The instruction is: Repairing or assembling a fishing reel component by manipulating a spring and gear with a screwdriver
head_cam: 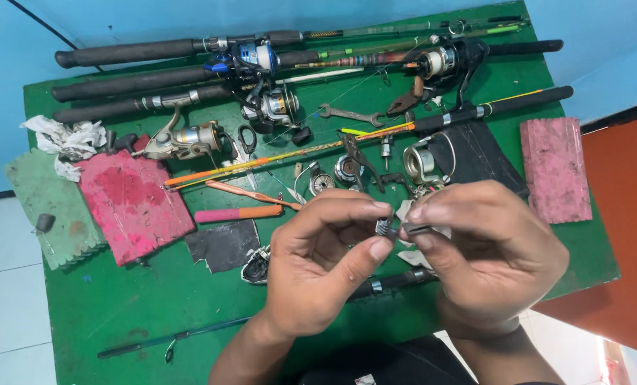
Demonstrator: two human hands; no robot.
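Observation:
My left hand point(318, 264) and my right hand point(489, 257) meet above the green table point(119, 299). Between thumb and fingers my left hand pinches a small metal spring-like reel part point(385, 228). My right hand pinches a small dark metal piece point(415, 229) that touches that part. Under my hands lie a bit of white cloth point(406, 212) and a dark rod section point(397, 281). Just beyond my fingers sit a silver reel spool point(420, 162), small round reel parts point(335, 175) and dark pliers point(358, 158).
Several fishing rods with spinning reels point(261, 60) lie across the far side. A wrench point(347, 114), a pink cloth point(130, 203), a green foam mat point(48, 207), a pink block point(555, 170), an orange-handled tool point(236, 213) and crumpled paper point(65, 139) are spread around. Blue walls surround the table.

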